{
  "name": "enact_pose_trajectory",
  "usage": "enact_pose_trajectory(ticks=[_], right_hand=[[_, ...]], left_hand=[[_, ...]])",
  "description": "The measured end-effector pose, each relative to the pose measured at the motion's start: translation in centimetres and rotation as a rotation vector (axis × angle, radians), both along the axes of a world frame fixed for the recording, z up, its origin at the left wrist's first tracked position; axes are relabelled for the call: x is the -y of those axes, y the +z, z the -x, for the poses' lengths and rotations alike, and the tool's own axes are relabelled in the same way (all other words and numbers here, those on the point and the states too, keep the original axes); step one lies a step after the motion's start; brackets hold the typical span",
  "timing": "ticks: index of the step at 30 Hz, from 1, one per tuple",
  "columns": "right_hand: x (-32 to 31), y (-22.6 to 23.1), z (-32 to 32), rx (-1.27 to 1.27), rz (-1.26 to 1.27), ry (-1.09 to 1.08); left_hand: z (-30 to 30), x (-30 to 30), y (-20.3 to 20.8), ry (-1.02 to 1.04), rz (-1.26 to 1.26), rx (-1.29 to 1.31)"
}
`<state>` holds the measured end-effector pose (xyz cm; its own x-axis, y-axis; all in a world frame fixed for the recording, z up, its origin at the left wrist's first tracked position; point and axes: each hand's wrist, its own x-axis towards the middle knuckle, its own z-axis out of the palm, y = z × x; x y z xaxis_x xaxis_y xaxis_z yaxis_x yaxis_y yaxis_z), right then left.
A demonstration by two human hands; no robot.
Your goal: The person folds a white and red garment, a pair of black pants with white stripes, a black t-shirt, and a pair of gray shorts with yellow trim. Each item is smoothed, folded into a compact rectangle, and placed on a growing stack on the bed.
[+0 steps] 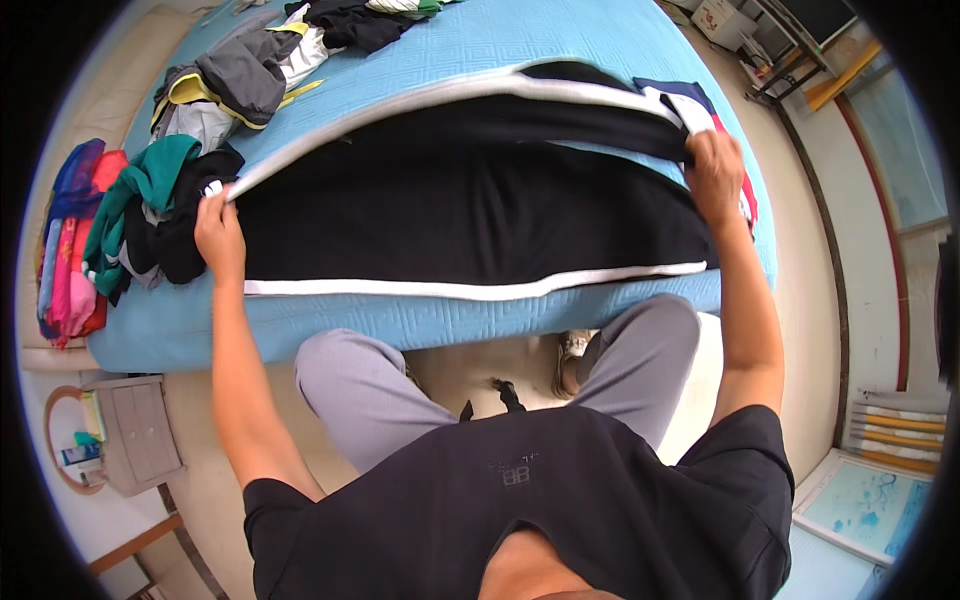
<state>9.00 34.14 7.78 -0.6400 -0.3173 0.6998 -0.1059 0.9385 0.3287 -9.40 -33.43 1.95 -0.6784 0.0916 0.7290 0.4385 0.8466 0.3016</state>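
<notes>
A pair of black trousers (470, 215) with white side stripes stretches sideways across the near part of the bed. At its left end, my left hand (220, 238) pinches the edge by a white stripe. My right hand (716, 178) is closed on the right end, fingers wrapped round the black cloth. Between the two hands, the far edge is lifted and bows away from me, a little blurred. The near white stripe lies along the front of the bed. Beneath my right hand, a folded red, white and navy garment (748, 195) is partly hidden.
The blue quilted bedspread (420, 40) covers the bed. Dark and teal clothes (150, 200) are heaped by my left hand, beside bright pink and blue cloth (70, 250). Grey and yellow clothing (235, 75) lies farther back. A small drawer cabinet (135, 430) stands at the lower left.
</notes>
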Motion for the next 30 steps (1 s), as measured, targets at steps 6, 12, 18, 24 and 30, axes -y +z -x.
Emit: enact_pose_trajectory(ticks=[6,12,18,24,30], right_hand=[[2.6,-3.1,-10.8,0.632,0.362,-0.027],[5.5,-1.6,-9.6,0.379,0.359,0.027],[7.5,-4.3,-2.9,0.431,0.088,0.002],[6.7,-2.1,-1.1,0.803,0.082,-0.178],[5.4,1.2,-6.9,0.218,-0.002,-0.068]], left_hand=[[-6.8,4.2,-5.5,-0.032,0.112,0.227],[-7.1,1.0,-4.8,0.103,0.388,0.283],[-9.9,-5.0,-2.6,0.253,0.586,0.528],[-11.5,-6.5,-4.9,0.251,0.507,0.394],[-12.0,-5.8,-5.3,0.273,0.506,0.44]])
